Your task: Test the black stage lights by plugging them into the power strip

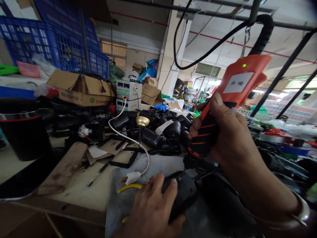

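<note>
My right hand [228, 135] is wrapped round the black-and-orange grip of an electric screwdriver [223, 105], which hangs from a cable above with a green light lit on its body. The tip points down onto a black plastic part [183, 191]. My left hand [153, 208] is closed over that black part and presses it down on a grey mat [119, 198]. A ring shows on one finger of the left hand.
Several black motor parts [160, 132] are piled behind the mat. A white cable with a plug [131, 177], a yellow wire [130, 187], cardboard boxes [79, 87], blue crates [56, 43] and a black pot [22, 132] crowd the left of the bench.
</note>
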### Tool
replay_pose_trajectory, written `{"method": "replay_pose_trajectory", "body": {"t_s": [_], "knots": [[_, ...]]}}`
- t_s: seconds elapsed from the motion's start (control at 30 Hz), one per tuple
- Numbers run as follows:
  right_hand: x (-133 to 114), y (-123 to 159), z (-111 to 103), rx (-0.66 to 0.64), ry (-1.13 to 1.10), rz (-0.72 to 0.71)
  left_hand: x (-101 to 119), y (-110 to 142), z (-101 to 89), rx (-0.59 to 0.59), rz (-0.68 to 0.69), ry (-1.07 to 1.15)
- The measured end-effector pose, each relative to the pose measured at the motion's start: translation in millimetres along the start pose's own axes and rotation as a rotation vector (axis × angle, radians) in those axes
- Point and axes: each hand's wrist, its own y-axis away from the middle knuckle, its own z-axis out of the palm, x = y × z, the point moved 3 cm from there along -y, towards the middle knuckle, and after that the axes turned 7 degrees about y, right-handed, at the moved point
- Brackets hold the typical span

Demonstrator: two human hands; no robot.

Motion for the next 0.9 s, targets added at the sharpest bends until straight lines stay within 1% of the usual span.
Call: {"method": "replay_pose_trajectory", "body": {"t_s": [0.17, 0.27, 0.43, 0.5, 0.6, 0.67, 0.77, 0.87, 0.9], "knots": [[-2.6, 2.2, 1.9, -0.025, 0.009, -0.001, 1.2, 0.5, 1.5, 0.044, 0.02, -0.063], [-3.9, 3.0, 2.2, -0.038, 0.054, -0.025, 1.3, 1.1, 2.2, 0.076, 0.046, -0.11], [-2.9, 2.6, 3.7, -0.065, 0.164, -0.059, -0.2, 3.9, 2.1, 0.152, 0.139, -0.192], [-1.3, 2.0, 3.6, -0.064, 0.184, -0.047, -0.8, 4.8, 1.6, 0.183, 0.182, -0.231], [2.0, 2.8, 1.9, -0.104, 0.251, -0.006, 1.2, 5.5, 1.5, 0.161, 0.275, -0.243], [3.0, 5.6, -1.1, -0.115, 0.295, 0.017, 2.3, 5.2, 1.4, 0.108, 0.257, -0.223], [-0.4, 13.8, -6.1, -0.028, 0.326, 0.024, 2.3, 5.3, -0.2, 0.056, 0.155, -0.153], [-9.7, 24.7, -4.0, 0.067, 0.348, -0.056, 2.7, 6.4, -2.3, 0.055, 0.145, -0.067], [-12.4, 28.0, -1.7, 0.077, 0.342, -0.082, 2.5, 6.4, -2.8, 0.055, 0.14, -0.045]]}}
